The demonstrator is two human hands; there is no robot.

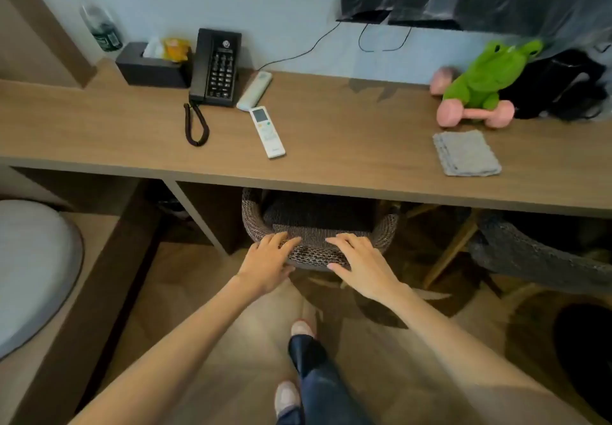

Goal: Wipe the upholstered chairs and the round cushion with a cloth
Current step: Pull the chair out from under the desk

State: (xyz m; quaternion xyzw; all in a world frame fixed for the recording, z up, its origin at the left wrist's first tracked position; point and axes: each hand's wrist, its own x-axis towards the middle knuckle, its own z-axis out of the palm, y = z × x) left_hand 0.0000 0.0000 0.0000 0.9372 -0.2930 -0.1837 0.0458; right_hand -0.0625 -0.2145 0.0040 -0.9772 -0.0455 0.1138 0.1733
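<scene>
Two bare forearms reach forward from the camera. The left hand and right hand each grasp the top rim of the woven brown upholstered chair, fingers over the rim, thumbs on its outer face. That chair is tucked under the long wooden desk. A round grey cushion lies at far left. A second dark woven chair stands under the desk's right part. A folded grey cloth lies untouched on the desktop, near a pink dumbbell.
</scene>
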